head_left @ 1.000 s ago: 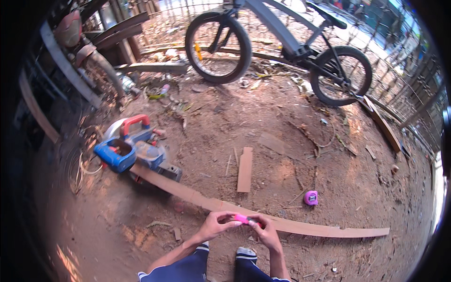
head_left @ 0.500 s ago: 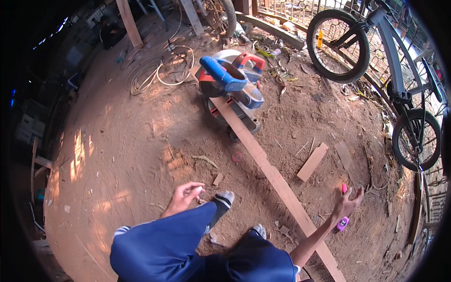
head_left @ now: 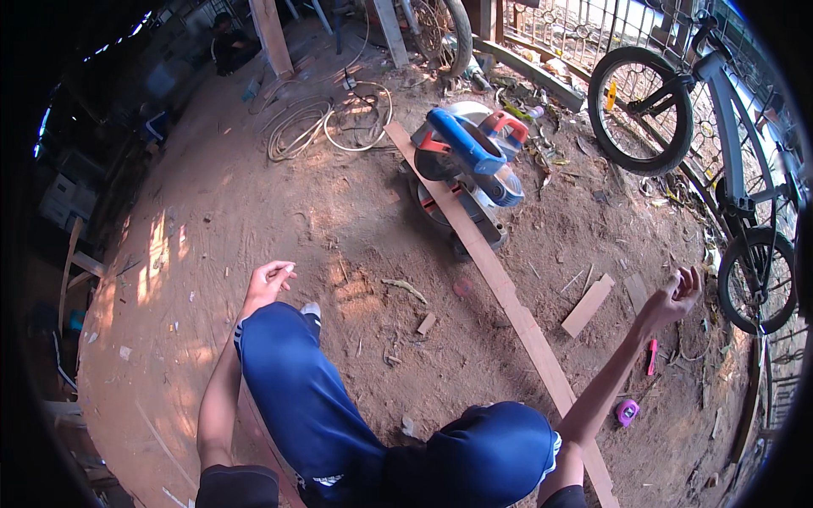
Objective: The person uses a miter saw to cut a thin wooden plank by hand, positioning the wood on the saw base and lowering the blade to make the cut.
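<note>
My left hand [head_left: 268, 286] is beside my left knee, its fingers curled and pressed together at the tips; whether something small sits in them is hidden. On the right, my right hand [head_left: 672, 301] is raised with bent fingers apart and nothing in them. Below it on the dirt lie a slim pink-red tool [head_left: 652, 357] and a purple tape measure [head_left: 627, 412]. A long wooden plank [head_left: 512, 306] runs from the blue-and-red mitre saw [head_left: 466, 146] back toward me, passing beneath my right forearm. The plank's far part lies across the saw's base.
Two wood offcuts [head_left: 588, 306] [head_left: 637, 291] and a small wood block [head_left: 427, 323] lie on the ground. Coiled cable [head_left: 309, 129] is at the far left of the saw. A bicycle [head_left: 730, 127] leans by the metal fence. Another person [head_left: 230, 44] is in the dark background.
My right hand has lifted away from the pink-red tool and tape measure. My left hand has shifted left, and my left foot has drawn back leftward. The view has shifted too.
</note>
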`<action>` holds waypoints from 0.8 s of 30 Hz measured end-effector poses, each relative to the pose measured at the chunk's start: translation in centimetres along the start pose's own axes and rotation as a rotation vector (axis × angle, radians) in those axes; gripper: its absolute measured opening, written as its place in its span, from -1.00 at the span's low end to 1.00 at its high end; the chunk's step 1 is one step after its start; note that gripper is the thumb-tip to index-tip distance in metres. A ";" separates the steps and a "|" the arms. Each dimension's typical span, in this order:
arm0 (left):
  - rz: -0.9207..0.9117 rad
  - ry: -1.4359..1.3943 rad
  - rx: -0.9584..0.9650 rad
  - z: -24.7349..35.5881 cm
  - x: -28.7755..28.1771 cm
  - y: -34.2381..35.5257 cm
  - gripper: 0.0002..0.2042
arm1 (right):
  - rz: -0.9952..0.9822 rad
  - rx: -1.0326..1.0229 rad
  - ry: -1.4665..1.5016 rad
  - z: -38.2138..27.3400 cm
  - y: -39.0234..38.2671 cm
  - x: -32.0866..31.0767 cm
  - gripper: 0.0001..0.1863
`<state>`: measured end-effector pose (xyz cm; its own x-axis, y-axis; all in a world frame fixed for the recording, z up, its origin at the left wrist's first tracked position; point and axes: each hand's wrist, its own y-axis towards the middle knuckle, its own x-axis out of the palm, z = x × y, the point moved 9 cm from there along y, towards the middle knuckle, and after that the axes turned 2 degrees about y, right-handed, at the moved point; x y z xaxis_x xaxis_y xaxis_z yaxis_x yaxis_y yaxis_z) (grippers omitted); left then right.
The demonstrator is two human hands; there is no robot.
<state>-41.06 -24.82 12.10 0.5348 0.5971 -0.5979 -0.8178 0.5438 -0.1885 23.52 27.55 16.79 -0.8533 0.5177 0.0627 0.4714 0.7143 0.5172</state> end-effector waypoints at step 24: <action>-0.340 0.350 0.662 6.5 23.2 36.7 -0.34 | -1.272 -0.283 -0.563 -12.8 -21.0 28.8 -0.39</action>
<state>-57.34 12.82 -3.63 0.5439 0.1779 -0.8201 -0.2698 0.9625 0.0298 -13.78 21.40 18.64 -0.4224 -0.2331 -0.8759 -0.6555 0.7460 0.1176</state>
